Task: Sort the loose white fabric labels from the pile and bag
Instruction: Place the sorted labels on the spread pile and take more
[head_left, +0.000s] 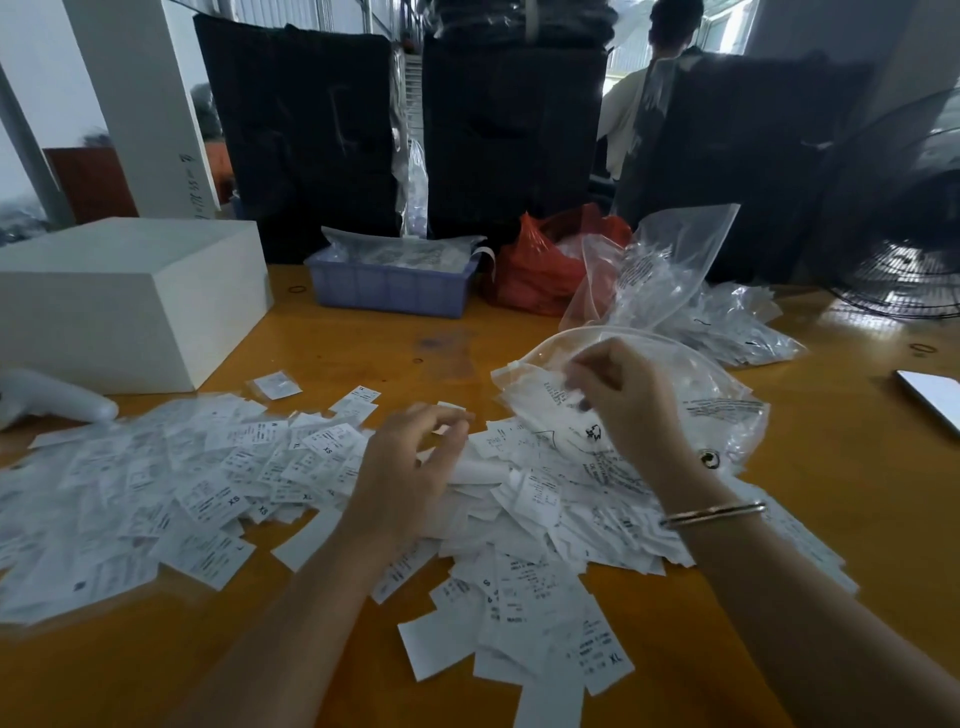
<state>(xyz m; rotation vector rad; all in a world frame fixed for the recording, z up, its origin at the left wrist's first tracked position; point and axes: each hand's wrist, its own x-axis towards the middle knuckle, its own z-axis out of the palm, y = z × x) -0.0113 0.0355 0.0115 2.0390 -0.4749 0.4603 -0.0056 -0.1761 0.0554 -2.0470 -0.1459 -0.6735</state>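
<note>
A wooden desk (363, 343) carries everything, and a wide pile of labels (208, 483) is spread across its near half, from the left edge to just under both hands. A white box (119, 296) stands at the far left corner, and a blue tray (389, 291), a red bag (535, 270) and several clear bags of packed labels (727, 322) are lined along the far edge. Right of the middle, a clear plastic bag (717, 395) lies partly on the pile, its mouth turned toward the middle of the desk. The right hand (618, 400) is held at that mouth, fingers curled and pinching the bag's edge or a label at it; which of the two cannot be told. The left hand (410, 467) hovers over the pile with fingers loosely bent and apart, and nothing is seen held in it. The step in hand is judged to be drawing labels out of the bag. It is best done with the bag's mouth kept open and few labels taken at a time, so that the size marks can be read and matching sizes kept together.
</note>
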